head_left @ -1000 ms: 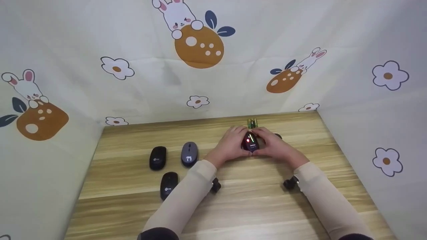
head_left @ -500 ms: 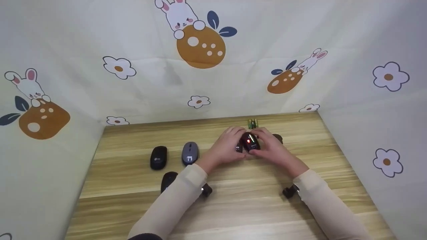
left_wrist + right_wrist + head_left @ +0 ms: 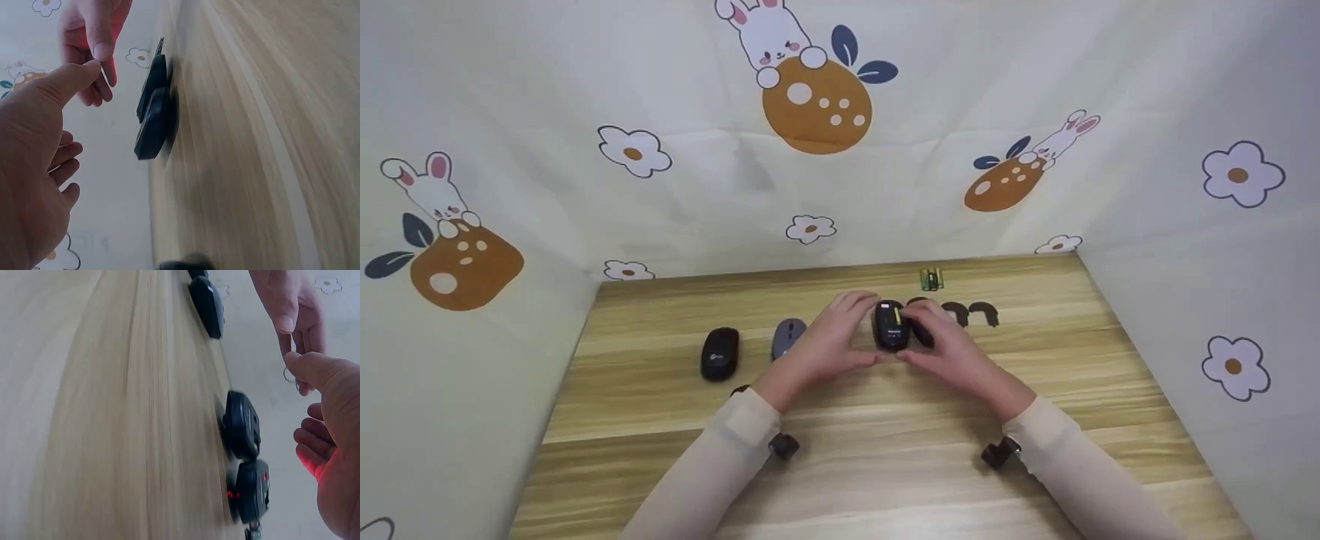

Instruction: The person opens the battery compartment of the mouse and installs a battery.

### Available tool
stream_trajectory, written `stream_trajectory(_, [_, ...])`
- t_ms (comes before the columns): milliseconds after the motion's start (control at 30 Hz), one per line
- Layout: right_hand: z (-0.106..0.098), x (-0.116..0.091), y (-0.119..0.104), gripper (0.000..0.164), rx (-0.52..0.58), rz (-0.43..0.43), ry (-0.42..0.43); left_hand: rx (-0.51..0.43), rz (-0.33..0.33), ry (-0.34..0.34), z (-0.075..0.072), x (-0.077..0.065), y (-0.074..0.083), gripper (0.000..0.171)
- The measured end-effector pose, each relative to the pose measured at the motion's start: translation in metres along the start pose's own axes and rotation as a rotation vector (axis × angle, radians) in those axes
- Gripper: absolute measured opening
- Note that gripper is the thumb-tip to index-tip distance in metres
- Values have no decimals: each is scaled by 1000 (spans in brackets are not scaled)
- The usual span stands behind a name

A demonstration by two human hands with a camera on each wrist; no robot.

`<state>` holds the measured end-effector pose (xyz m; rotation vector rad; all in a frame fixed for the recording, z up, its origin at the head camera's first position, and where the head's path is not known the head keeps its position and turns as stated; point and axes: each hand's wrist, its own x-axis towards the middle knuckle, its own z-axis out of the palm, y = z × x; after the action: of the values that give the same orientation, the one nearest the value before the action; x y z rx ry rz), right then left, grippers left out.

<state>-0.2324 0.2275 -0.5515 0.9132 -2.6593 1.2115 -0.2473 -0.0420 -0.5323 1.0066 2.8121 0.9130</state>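
Observation:
A black computer mouse lies underside up between my two hands in the head view, a yellow strip on it. Just right of it, a second black mouse is partly covered by my right fingers. My left hand is to the left of the pair, my right hand to the right. In the left wrist view the left hand hovers apart from the mice, its fingers loosely bent. The right wrist view shows the right hand likewise apart from the mice, with red light on its fingers.
Two curved black covers lie to the right, with small batteries behind. A black mouse and a grey mouse sit on the left of the wooden table. Another dark item is mostly hidden by my left arm.
Both hands have let go of the lit mouse and shifted left. Its red light no longer shows in the head view. The curved covers and the neighbouring mouse have come into fuller view.

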Motion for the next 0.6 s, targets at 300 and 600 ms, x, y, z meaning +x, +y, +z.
stream_trajectory(300, [28, 5, -23, 65, 29, -70, -1, -23, -58, 36, -21, -37, -20, 99])
stream_trajectory(600, [59, 17, -39, 65, 16, -53, -32, -38, -170, 56, -43, -70, -45, 98])
